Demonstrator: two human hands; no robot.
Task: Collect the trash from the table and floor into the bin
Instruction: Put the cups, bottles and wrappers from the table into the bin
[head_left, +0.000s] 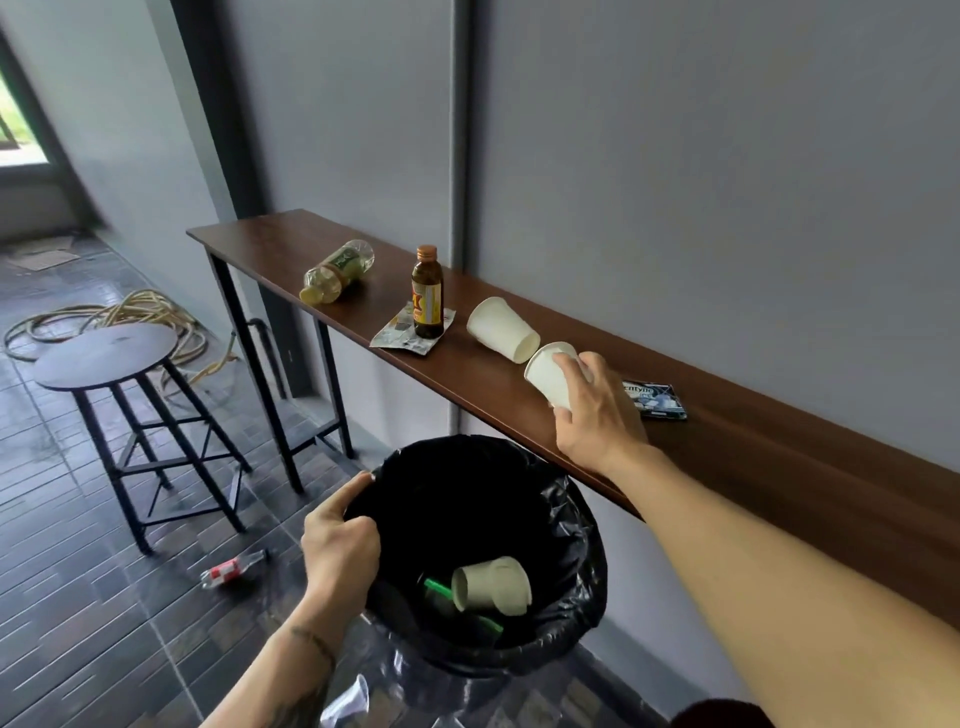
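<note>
- A long, narrow wooden bench (519, 415) runs along the grey wall.
- A bin (582, 561) lined with a black bag sits just below the bench's front edge; inside lie a white paper cup (491, 584) and something green, too dark to name.
- A round stool (106, 356) stands on the tiled floor, well to the left of the bin, with a coiled hose (130, 312) behind it.
- The left hand (337, 545) is closed on the bin's left rim, pinching the bag edge.
- The right hand (592, 410) reaches over the bench above the bin, fingers wrapped round a tipped white paper cup (548, 376).
- A second tipped paper cup (501, 330) lies on the bench just left of the held one.
- A clear plastic bottle (337, 270) lies on its side farther left on the bench.
- A clear bottle with a red label (231, 569) lies on the floor left of the bin.
- A brown glass bottle (427, 293) stands upright on a flattened wrapper (395, 335).
- A dark gum packet (657, 400) lies just right of the right hand.
</note>
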